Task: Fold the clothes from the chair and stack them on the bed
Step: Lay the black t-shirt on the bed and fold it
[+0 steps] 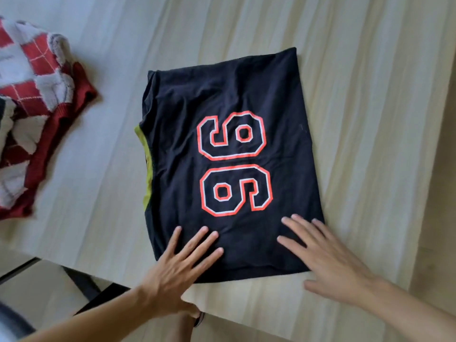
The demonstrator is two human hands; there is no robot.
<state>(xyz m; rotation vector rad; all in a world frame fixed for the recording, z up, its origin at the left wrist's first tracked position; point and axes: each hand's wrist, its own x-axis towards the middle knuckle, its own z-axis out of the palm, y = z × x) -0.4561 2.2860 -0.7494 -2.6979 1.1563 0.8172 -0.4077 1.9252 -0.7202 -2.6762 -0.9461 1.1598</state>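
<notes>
Item: black folded jersey (222,102) with an orange-outlined 96, flat on the pale striped bed (370,95), its near hem under my grips. Left grip (177,267) and right grip (330,265): fingers spread flat, clasping nothing, pressing out creases, I judge. Red-and-white checked knit sweater (37,95): well left of my left grip.

Tan floor (444,193) along right edge; dark bar (81,283) slanting at lower left.
</notes>
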